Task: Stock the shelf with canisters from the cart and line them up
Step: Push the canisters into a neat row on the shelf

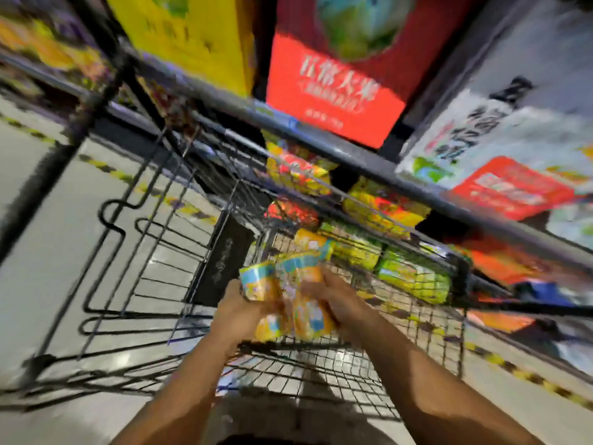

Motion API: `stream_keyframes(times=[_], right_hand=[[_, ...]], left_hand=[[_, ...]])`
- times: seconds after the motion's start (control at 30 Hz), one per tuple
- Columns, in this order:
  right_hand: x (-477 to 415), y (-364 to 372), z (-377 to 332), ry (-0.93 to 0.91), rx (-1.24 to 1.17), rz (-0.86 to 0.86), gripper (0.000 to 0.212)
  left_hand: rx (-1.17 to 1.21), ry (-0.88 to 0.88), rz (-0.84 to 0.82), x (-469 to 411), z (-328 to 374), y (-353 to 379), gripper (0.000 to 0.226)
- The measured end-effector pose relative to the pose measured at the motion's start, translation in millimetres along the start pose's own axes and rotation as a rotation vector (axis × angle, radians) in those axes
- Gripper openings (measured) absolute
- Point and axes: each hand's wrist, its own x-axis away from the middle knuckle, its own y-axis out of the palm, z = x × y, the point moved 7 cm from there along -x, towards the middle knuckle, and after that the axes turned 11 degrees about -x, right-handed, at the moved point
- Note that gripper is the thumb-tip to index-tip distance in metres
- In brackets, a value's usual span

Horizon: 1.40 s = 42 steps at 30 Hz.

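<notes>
The frame is motion-blurred. Both my hands hold a cluster of orange-and-blue canisters [290, 300] over the black wire cart [321, 364]. My left hand [236, 311] grips the left canister [260, 284] from the side. My right hand [340, 300] wraps around the right canister [309, 313]. Another orange canister [309, 244] lies in the cart behind them. The dark shelf rail [353, 155] runs diagonally above the cart.
Yellow, red and green snack packs [385, 207] sit on the low shelf beside the cart. Large boxes, yellow [192, 36], red [337, 81] and white [500, 136], stand on the upper shelf. Grey floor with yellow-black tape [106, 168] lies to the left.
</notes>
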Motion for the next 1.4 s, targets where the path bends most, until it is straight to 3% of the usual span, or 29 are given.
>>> stream_keyframes(times=[0.03, 0.13, 0.2, 0.27, 0.33, 0.37, 0.47, 0.77, 0.9, 1.0, 1.07, 1.23, 1.4], right_hand=[[17.2, 4.5, -7.9, -0.040, 0.024, -0.018, 0.073], [69.5, 10.4, -24.6, -0.169, -0.025, -0.021, 0.056], [99.3, 8.6, -21.3, -0.252, -0.109, 0.020, 0.063], [125.7, 3.1, -11.5, -0.324, -0.237, 0.084, 0.067], [152.7, -6.2, 2.7, -0.380, -0.346, 0.169, 0.068], [166.0, -11.6, 7.4, -0.406, -0.386, 0.216, 0.070], [215.1, -31.9, 16.6, -0.535, -0.466, 0.312, 0.076], [380.1, -113.8, 54.1, -0.835, -0.736, 0.553, 0.095], [449.3, -155.8, 83.0, -0.926, -0.753, 0.599, 0.104], [513.9, -201.1, 109.7, -1.013, -0.703, 0.607, 0.072], [551.0, -234.5, 124.7, -1.016, -0.648, 0.688, 0.058], [656.9, -345.5, 168.5, -1.017, -0.595, 1.002, 0.081], [760.2, -435.1, 174.2, -1.135, -0.541, 1.223, 0.066]], left_hand=[[-0.011, 0.031, -0.007, 4.4, 3.5, -9.3, 0.069], [0.041, 0.147, -0.043, 47.3, 43.5, -39.0, 0.063], [0.090, 0.232, -0.148, 65.0, 62.1, -46.8, 0.058], [0.087, 0.284, -0.264, 81.2, 74.3, -48.2, 0.074], [0.068, 0.323, -0.377, 97.1, 86.4, -41.4, 0.107], [0.060, 0.359, -0.432, 107.7, 95.2, -34.9, 0.108], [0.011, 0.505, -0.589, 149.4, 123.4, -2.6, 0.078], [-0.157, 0.697, -0.945, 303.4, 189.9, 149.5, 0.065], [-0.168, 0.703, -1.050, 363.2, 200.6, 236.1, 0.076], [-0.192, 0.750, -1.115, 416.7, 199.4, 319.8, 0.068], [-0.198, 0.789, -1.127, 451.0, 200.5, 363.6, 0.076], [-0.202, 0.883, -1.119, 541.3, 207.3, 484.7, 0.090], [-0.204, 0.982, -1.109, 614.6, 229.4, 582.1, 0.087]])
